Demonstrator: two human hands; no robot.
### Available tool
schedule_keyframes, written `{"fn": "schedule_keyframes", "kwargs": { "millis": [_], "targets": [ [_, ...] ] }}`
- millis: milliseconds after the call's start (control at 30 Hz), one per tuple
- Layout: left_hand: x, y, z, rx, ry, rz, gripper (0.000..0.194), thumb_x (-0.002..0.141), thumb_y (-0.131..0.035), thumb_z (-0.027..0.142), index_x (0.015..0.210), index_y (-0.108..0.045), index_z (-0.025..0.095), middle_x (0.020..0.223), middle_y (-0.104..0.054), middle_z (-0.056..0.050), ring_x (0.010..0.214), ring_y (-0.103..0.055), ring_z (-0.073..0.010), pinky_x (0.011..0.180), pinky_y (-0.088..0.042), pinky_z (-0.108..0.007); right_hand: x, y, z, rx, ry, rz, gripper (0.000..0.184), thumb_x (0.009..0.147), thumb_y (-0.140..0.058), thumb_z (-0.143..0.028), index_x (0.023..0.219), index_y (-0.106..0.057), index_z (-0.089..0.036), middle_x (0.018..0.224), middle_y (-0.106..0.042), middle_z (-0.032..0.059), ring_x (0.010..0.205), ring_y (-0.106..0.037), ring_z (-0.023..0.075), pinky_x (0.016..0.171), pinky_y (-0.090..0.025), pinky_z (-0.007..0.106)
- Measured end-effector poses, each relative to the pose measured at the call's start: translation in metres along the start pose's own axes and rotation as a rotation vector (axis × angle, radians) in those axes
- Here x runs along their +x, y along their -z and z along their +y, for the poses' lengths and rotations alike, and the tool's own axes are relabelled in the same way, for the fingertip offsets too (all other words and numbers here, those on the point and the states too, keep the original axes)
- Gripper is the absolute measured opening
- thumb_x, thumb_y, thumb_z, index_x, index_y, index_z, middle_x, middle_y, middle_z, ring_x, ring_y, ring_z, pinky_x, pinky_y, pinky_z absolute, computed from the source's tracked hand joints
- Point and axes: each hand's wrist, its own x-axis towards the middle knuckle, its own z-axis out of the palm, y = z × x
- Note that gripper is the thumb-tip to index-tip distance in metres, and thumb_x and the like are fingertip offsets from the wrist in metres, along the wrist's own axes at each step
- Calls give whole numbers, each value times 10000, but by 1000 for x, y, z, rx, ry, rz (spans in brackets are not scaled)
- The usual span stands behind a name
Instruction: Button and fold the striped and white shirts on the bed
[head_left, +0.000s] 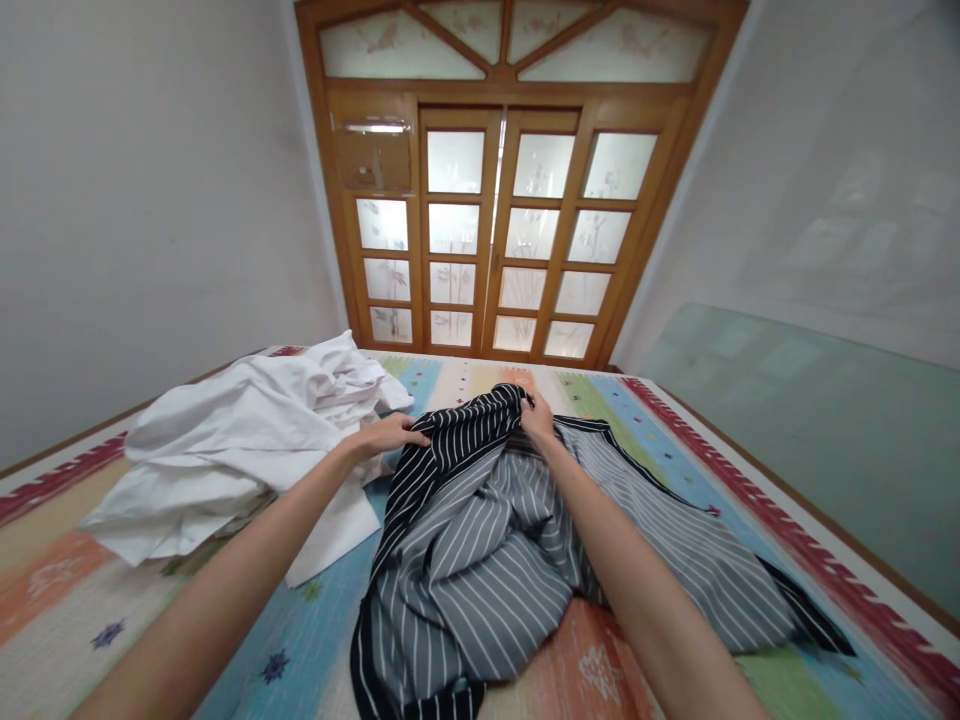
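Observation:
A crumpled striped garment [480, 540], grey with white stripes and black striped edges, lies on the colourful bed cover [300, 640] in front of me. My left hand [390, 434] pinches its black striped edge at the far left. My right hand [537, 418] grips the bunched fabric at the garment's far end, fingers closed on it. Both arms reach forward over the cloth.
A pile of white clothes [240, 450] lies on the bed to the left, touching the striped garment. A wooden glass-paned door [495, 230] stands beyond the bed. White walls close in left and right; a green panel [825, 430] runs along the right side.

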Motion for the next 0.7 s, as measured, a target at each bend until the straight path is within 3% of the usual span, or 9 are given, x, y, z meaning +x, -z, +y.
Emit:
{"fn": "schedule_keyframes", "kwargs": {
  "millis": [133,200,300,400,533,600,700],
  "targets": [
    [-27,20,26,-414,-151,-88,396,698,-700,445,954,-640,149,895,-706,-57,834,-647,-203,740,-497,-301,17,-6,6,0,-37,-14,368,899,-349,-190,1151,-612,-139,1053,-693,106,948,-641,215,809,-500,297],
    [-43,36,39,-391,-124,-178,429,677,-741,422,1000,-628,162,926,-704,-60,877,-649,-210,766,-496,-301,22,-8,8,-16,-29,-42,337,891,-380,-175,1098,-643,-137,1028,-700,104,926,-642,213,801,-495,293],
    [-64,71,52,-101,20,-260,476,594,-804,407,990,-647,194,922,-715,-48,877,-656,-235,750,-493,-295,23,-9,14,-60,17,-94,258,875,-462,-158,1025,-672,-151,1036,-699,94,951,-628,207,823,-467,280],
    [-75,115,55,319,151,-150,434,546,-829,405,913,-706,210,912,-726,-31,887,-650,-242,757,-471,-267,21,-8,20,-116,62,-145,186,850,-540,-142,961,-688,-164,1046,-697,90,967,-621,203,815,-442,263],
    [-76,165,46,620,321,168,280,699,-723,410,849,-725,173,841,-732,-19,846,-644,-204,765,-447,-234,18,-8,16,-178,77,-169,156,891,-553,-223,931,-691,-162,1025,-700,94,958,-623,198,802,-429,258],
    [-75,177,38,711,399,308,314,771,-659,433,892,-718,149,837,-733,-28,814,-639,-188,744,-443,-224,16,-9,9,-204,80,-161,188,917,-534,-268,941,-686,-160,1032,-694,101,978,-619,201,814,-425,265],
    [-73,175,21,833,525,348,400,794,-623,502,900,-710,126,859,-733,-74,792,-643,-205,710,-451,-238,9,-9,-1,-241,75,-144,211,923,-537,-308,1000,-665,-160,1083,-671,132,1030,-605,232,837,-423,298]
  ]
}}
